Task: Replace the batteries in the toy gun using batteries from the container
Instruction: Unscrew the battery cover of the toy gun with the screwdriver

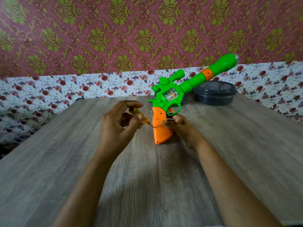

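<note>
Unscrewing the orange grip [161, 128] seems under way; next is calling for steady turning. Left hand [118, 123] is pinching a yellow screwdriver [141, 116], tip meeting the grip's edge; right hand [182, 126] is clasping the grip, propping the toy gun [172, 94] on the table [65, 161]. Lidded container [214, 94] is sitting just behind

Green-and-orange toy gun [170, 97], dark grey container [214, 94], yellow screwdriver [141, 116].

Soft light, blurred, warped edges
</note>
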Demonstrator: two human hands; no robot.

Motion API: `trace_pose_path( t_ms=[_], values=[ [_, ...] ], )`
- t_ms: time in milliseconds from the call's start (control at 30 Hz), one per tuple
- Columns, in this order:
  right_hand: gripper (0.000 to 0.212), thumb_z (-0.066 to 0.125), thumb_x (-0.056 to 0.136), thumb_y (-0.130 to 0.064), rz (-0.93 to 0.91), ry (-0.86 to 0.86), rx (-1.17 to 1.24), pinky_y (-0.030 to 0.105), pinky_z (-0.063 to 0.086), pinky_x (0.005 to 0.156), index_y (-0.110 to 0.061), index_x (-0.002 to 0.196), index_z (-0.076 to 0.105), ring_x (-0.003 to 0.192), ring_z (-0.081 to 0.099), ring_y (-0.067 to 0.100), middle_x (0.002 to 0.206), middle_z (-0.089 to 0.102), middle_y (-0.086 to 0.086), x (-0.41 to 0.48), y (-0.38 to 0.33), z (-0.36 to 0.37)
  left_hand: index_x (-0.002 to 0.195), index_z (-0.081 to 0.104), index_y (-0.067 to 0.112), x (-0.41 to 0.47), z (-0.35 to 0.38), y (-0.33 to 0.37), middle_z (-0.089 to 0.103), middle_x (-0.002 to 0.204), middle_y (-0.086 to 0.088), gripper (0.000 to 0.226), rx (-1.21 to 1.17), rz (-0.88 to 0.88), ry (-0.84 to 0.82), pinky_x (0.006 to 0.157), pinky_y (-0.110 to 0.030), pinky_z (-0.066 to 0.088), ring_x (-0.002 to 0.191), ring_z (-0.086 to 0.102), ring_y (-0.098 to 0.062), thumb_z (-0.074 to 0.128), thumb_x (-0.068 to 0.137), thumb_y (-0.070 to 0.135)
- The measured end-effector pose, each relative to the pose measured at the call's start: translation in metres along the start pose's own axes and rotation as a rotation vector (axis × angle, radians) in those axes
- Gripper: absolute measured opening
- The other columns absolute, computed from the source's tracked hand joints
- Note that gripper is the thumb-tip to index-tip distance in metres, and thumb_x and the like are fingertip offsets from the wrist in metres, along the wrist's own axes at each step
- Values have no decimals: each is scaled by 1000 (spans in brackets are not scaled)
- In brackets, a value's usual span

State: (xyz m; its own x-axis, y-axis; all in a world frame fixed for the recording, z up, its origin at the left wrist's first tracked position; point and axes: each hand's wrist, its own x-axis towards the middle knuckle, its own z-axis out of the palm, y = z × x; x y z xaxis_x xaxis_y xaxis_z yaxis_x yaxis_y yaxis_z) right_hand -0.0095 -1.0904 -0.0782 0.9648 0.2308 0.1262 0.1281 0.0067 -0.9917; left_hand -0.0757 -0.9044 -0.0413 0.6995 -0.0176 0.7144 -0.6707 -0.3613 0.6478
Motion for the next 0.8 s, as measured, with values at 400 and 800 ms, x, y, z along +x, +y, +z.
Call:
trace_pose_path(
  t_ms=[400,800],
  values=[
    [31,56,89,-8,-24,-20,26,13,52,59,-4,120,55,68,65,-6,90,65,-2,-2,0,-1,79,53,26,-2,3,5,65,82,9,21,41,63,23,59,-12,51,69,66,-7,69,69,35],
    [29,55,89,-8,-37,-17,4,31,49,88,-7,117,57,92,61,16,106,65,9,3,4,-2,85,57,45,2,2,1,63,87,-1,28,44,76,97,58,-31,56,64,66,-9,74,76,26]
  ],
)
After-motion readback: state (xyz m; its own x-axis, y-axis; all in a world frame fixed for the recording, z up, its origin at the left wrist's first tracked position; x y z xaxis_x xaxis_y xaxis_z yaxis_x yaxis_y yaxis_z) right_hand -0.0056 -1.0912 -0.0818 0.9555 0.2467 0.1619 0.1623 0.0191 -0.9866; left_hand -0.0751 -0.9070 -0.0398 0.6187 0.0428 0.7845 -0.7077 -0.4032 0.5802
